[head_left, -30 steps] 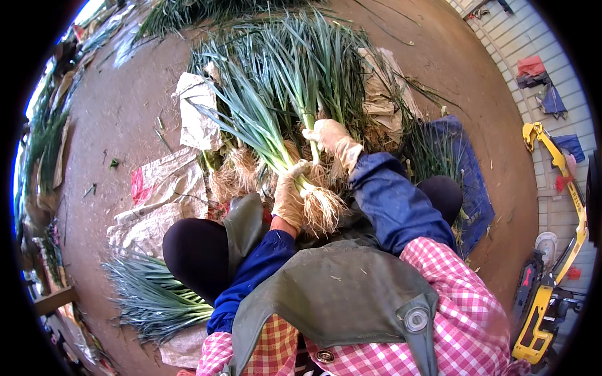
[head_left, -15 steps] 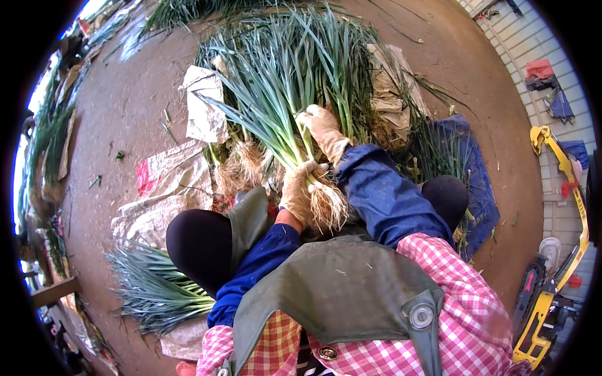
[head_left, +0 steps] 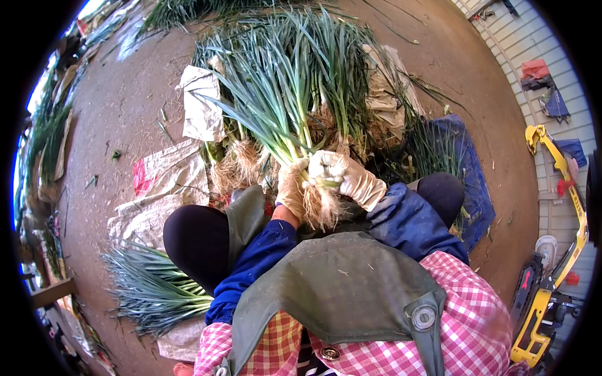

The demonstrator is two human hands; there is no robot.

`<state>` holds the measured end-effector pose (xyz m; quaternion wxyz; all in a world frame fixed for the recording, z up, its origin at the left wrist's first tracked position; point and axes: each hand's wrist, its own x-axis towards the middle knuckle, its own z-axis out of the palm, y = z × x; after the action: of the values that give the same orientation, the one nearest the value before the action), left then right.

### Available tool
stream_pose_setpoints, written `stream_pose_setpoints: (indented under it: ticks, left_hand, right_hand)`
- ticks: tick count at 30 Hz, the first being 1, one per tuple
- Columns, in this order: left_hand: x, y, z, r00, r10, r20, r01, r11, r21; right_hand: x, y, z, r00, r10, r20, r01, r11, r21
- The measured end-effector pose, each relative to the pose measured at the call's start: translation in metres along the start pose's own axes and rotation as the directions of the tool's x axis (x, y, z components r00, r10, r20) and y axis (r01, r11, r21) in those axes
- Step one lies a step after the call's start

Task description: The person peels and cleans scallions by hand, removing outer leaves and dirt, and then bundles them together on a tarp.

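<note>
My gloved left hand is closed round the pale lower stems of a bunch of leeks. Their green leaves fan out away from me, and a tuft of stringy roots hangs towards my lap. Just above those roots, my gloved right hand presses against the bunch with its fingers curled shut. A short pale green strip of leaf shows under those fingers. Beyond both hands lies a large heap of leeks, its hairy roots facing me.
More leeks lie on sacking by my left knee. A torn white sack is spread to the left, a blue sheet to the right. Against the right wall stands a yellow toy excavator. Leaf scraps dot the brown floor.
My right hand has come down from the upper stems towards the roots, its forearm drawing back to the right. My left hand keeps its hold on the leeks.
</note>
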<state>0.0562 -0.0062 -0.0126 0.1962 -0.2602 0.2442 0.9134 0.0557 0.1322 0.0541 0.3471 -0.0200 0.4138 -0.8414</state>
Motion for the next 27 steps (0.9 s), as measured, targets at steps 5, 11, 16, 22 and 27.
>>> stream_pose_setpoints:
  ticks: [5,11,16,22,27]
  left_hand:
    - [0.002,0.002,-0.008,0.998,-0.053,0.016,0.055,0.993,-0.107]
    - [-0.010,0.007,0.000,0.994,0.019,0.105,-0.006,0.993,-0.119]
    - [-0.014,0.009,0.007,0.991,-0.044,0.124,0.064,0.985,-0.160]
    - [-0.003,0.006,-0.002,1.000,-0.028,0.013,0.030,0.993,-0.118]
    - [-0.011,0.009,0.005,0.999,-0.007,-0.039,0.004,0.998,-0.064]
  right_hand:
    - [-0.009,-0.021,0.020,0.964,-0.239,0.115,0.261,0.934,-0.243]
    - [0.015,-0.002,-0.048,0.783,0.073,-0.617,-0.153,0.985,-0.078]
    - [0.058,0.031,-0.058,0.831,0.002,-0.556,-0.101,0.984,-0.147]
    - [0.033,0.024,-0.045,0.848,-0.155,-0.507,-0.262,0.707,-0.656]
    - [-0.027,-0.004,-0.009,0.946,-0.072,-0.315,-0.090,0.877,-0.471]
